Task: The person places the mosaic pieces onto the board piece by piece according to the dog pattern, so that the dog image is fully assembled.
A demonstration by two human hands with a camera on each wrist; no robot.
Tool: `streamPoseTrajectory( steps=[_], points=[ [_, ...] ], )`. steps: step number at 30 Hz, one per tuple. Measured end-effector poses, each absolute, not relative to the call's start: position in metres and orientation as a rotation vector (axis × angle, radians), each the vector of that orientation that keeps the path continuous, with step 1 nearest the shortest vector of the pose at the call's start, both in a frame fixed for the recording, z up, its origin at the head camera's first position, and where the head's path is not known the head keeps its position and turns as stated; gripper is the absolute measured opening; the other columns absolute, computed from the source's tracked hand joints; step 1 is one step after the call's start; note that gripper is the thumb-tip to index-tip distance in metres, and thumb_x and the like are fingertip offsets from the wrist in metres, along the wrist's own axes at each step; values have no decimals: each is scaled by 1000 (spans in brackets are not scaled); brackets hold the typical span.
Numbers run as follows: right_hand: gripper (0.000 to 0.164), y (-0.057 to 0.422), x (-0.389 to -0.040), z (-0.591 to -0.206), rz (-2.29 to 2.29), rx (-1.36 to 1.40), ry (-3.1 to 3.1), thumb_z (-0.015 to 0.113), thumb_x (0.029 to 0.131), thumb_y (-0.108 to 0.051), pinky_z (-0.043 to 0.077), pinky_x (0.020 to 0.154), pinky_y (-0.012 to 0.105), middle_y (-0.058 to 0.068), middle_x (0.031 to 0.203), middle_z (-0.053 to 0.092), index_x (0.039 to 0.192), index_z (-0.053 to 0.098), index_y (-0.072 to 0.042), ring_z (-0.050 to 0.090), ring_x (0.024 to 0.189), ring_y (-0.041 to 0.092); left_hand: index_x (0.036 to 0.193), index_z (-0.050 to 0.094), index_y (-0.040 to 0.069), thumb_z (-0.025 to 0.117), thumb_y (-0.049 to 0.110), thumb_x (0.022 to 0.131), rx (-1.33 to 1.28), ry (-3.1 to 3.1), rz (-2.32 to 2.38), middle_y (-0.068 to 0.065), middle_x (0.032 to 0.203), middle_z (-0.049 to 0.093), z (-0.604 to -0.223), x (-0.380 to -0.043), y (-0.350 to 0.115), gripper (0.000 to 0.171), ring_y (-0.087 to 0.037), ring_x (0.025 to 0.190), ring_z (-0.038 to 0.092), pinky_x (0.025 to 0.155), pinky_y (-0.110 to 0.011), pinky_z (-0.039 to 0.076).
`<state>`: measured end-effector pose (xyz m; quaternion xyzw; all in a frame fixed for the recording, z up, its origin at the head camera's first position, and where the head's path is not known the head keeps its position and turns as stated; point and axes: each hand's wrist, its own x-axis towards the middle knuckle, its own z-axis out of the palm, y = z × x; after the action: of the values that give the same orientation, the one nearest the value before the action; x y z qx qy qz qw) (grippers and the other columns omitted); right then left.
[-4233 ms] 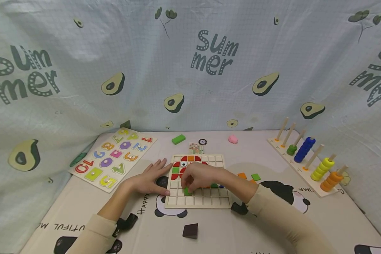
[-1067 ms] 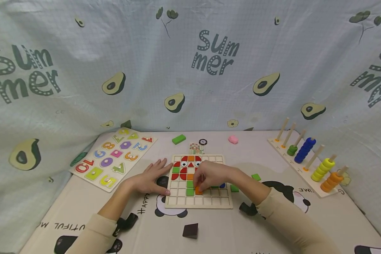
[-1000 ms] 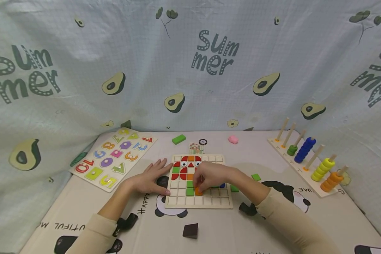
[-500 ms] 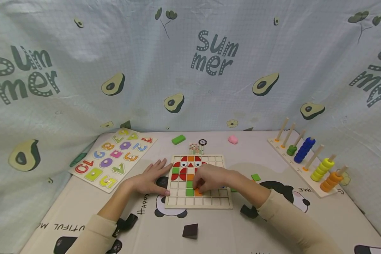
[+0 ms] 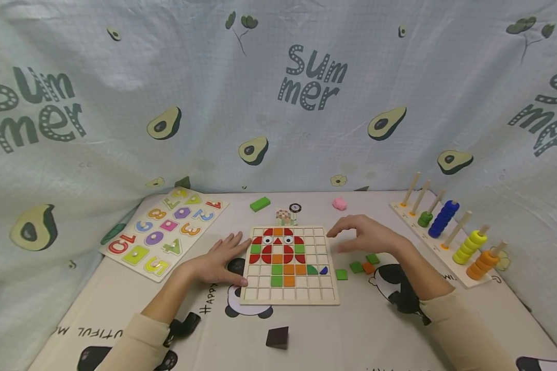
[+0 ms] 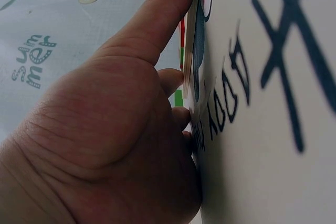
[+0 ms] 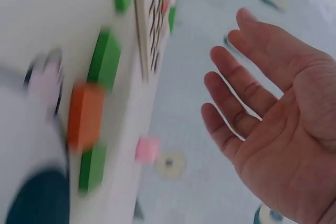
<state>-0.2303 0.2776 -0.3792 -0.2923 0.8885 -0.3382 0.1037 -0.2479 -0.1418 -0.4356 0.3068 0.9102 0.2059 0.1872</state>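
A wooden grid board (image 5: 314,294) lies on the cloth, with red, green, orange and blue tiles and two eye tiles set in its cells. My left hand (image 5: 215,265) rests spread at the board's left side, its thumb and forefinger at the edge. In the left wrist view the thumb (image 6: 157,22) lies along the board's side. Raised at the board's right side, my right hand (image 5: 364,236) has relaxed, parted fingers and holds nothing. The right wrist view shows its palm (image 7: 286,140) bare. An orange tile (image 5: 289,281) sits in the grid beside a green tile (image 5: 277,281).
Right of the board lie loose green tiles (image 5: 341,274) and an orange tile (image 5: 369,268). A peg stand (image 5: 450,247) with rings stands at far right, a number puzzle (image 5: 164,232) at left. Behind are a green block (image 5: 260,204), a picture card (image 5: 285,217) and a pink piece (image 5: 340,204).
Earlier my right hand held a green tile, then an orange one, at the lower grid. It has let go of the orange tile and moved right and up. My left hand stays put.
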Motion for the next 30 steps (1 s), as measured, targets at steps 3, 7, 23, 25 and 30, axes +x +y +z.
streamPoseTrajectory(
  steps=[3,7,23,25,30],
  points=[
    [29,301,-233,-383,-1002,-807,2663,76,84,-22,46,91,58,3,117,67,112,69,-26,55,114,22,155,15,25,69,65,74,855,2557,587,-8,162,-2,-435,-247,-142,105,-30,147,-9,117,-53,-5],
    [32,323,-237,-389,-1020,-783,2691,75,84,-20,44,93,60,8,116,68,114,70,-15,57,112,29,155,15,25,69,65,74,856,2551,592,-8,162,-2,-435,-248,-142,105,-30,147,-9,117,-52,-5],
    [31,338,-234,-411,-935,-683,2283,84,69,-6,47,84,40,5,96,69,97,71,-12,58,89,28,155,14,28,69,67,73,843,2558,575,-6,162,-2,-438,-249,-143,107,-28,147,-10,117,-51,-5],
    [30,337,-234,-413,-916,-678,2280,83,69,-4,47,86,41,4,94,68,95,71,-11,58,88,26,155,13,28,69,67,73,846,2560,568,-6,162,-3,-438,-249,-143,107,-28,147,-9,117,-51,-5],
    [25,335,-235,-416,-844,-714,2375,81,72,-3,53,71,31,0,89,67,91,71,-15,57,80,20,155,13,27,68,68,73,858,2561,561,-6,162,-3,-438,-250,-142,108,-29,147,-9,117,-51,-5]
  ],
)
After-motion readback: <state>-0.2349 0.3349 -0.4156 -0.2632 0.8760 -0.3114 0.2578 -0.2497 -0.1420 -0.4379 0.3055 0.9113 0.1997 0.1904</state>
